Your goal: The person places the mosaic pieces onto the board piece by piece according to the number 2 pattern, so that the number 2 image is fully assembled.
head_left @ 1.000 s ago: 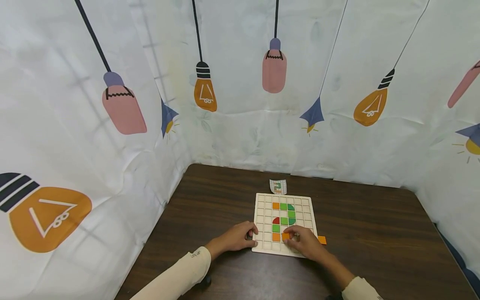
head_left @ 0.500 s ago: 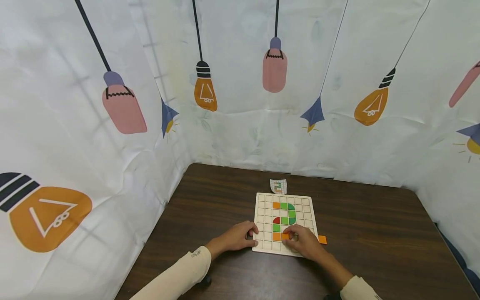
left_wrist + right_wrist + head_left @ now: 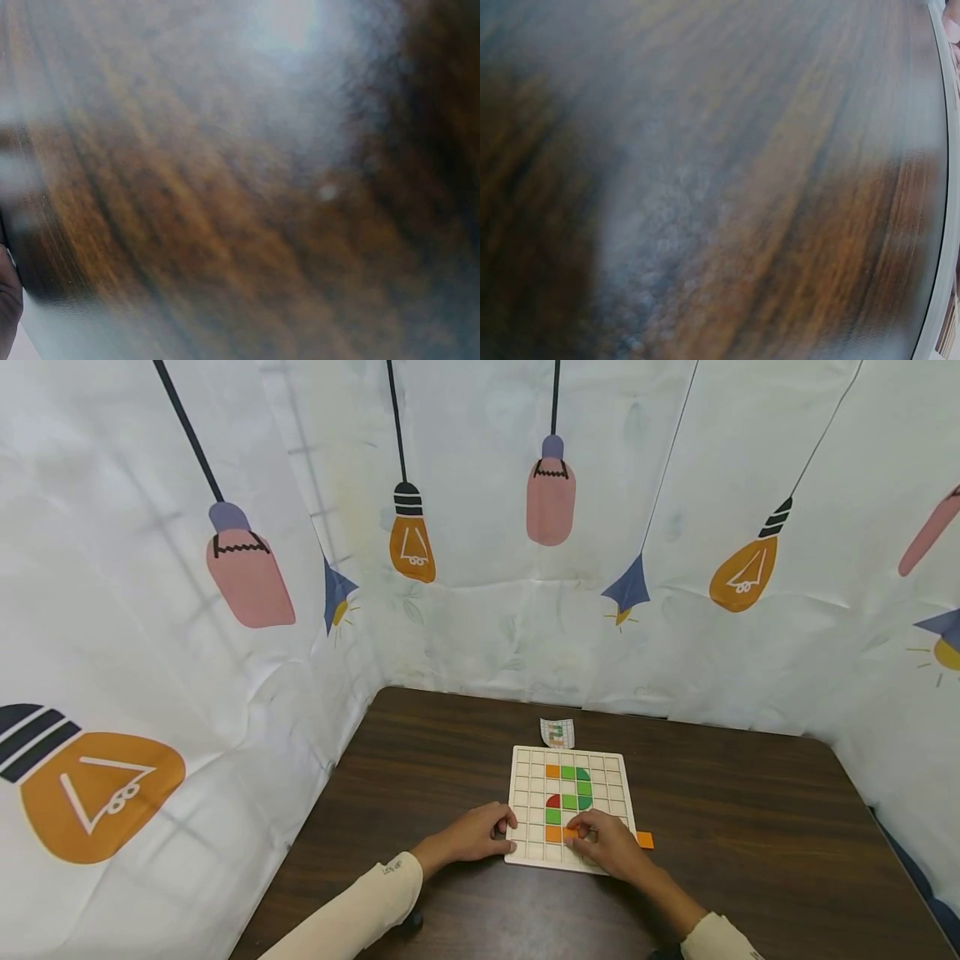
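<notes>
A pale wooden grid board (image 3: 528, 782) lies on the table. My left hand (image 3: 482, 832) grips its left edge, thumb and curled fingers at the rim. My right hand (image 3: 613, 845) pinches an orange square tile (image 3: 569, 832) at a cell in the lower middle, partly hidden by the fingertips. Beside it sits another orange tile (image 3: 553, 833), with a green square tile (image 3: 552, 816) and a red rounded tile (image 3: 553, 801) above. Several green tiles (image 3: 584, 787) and an orange one (image 3: 552, 771) fill cells farther up. In the right wrist view only the board's rim (image 3: 946, 225) shows clearly.
A loose orange tile (image 3: 645, 840) lies against the board's right edge. Behind the board is a small paper card (image 3: 557, 733) with a coloured grid pattern. The dark wood table (image 3: 750, 810) meets a white printed curtain (image 3: 480, 635) at the back.
The orange tile in my right fingers has settled slightly into line with the orange tile beside it. Both hands stay almost still.
</notes>
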`<state>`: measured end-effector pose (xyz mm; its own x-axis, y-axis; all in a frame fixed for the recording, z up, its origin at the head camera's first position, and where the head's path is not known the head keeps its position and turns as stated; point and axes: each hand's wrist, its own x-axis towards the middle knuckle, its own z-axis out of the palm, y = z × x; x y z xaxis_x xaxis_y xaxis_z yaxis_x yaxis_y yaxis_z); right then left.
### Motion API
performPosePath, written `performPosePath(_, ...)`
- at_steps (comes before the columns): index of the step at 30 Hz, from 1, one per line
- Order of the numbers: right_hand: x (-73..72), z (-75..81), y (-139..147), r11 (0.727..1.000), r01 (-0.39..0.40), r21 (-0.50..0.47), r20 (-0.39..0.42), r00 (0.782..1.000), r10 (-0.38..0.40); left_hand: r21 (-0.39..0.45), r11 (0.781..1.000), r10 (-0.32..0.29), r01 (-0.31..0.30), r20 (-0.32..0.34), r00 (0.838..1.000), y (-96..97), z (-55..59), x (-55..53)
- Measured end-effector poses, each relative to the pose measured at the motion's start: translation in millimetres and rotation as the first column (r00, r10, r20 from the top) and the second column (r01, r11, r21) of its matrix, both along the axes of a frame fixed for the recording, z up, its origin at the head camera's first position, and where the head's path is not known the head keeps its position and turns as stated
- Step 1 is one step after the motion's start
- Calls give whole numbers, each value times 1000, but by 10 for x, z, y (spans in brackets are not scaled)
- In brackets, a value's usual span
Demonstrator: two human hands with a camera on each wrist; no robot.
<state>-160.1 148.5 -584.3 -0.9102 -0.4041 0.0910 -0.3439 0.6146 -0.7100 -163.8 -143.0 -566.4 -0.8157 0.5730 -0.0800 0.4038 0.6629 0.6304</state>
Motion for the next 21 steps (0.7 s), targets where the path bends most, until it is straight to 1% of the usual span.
performPosePath(8, 0, -7, 20, 1000, -8, -8, -33, 999, 8, -10, 1000, 9, -9, -1, 1000, 12, -2, -4)
performPosePath(14, 0, -16, 23, 1000, -1, -29, -22, 1000, 0, -14, 1000, 9, -9, -3, 1000, 12, -1, -8)
performPosePath(21, 3, 7, 8, 1000, 10, -21, -1, 1000, -10, -20, 1000, 21, -20, 11, 1000, 10, 3, 0)
